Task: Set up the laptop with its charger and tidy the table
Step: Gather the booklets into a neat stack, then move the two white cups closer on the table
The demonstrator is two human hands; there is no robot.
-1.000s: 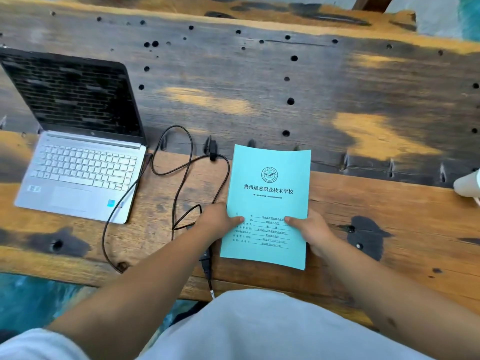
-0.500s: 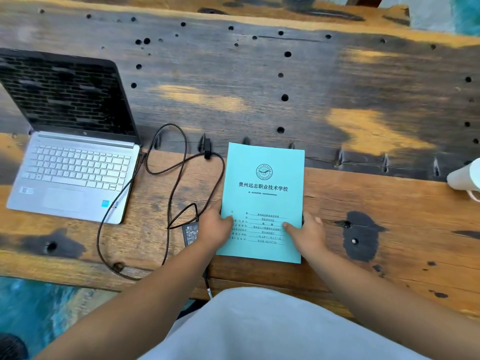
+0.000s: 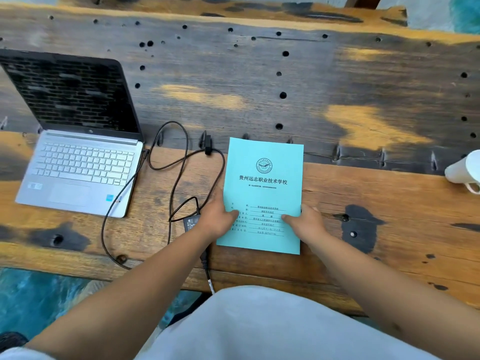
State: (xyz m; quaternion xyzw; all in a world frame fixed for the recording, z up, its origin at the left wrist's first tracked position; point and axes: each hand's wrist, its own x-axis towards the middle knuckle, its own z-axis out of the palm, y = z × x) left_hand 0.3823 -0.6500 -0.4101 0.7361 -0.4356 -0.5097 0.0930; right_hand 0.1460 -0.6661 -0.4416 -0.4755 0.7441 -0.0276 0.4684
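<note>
Matt paper booklet (image 3: 263, 188) on rough, weathered wood table (image 3: 389, 209).

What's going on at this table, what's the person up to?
A person is holding a turquoise booklet flat on a worn wooden table, the left hand on its left edge and the right hand on its right. To the left an open silver laptop sits with a dark screen, and a black charger cable loops from its side to a power brick beside the left hand. A white mug stands at the far right.
</note>
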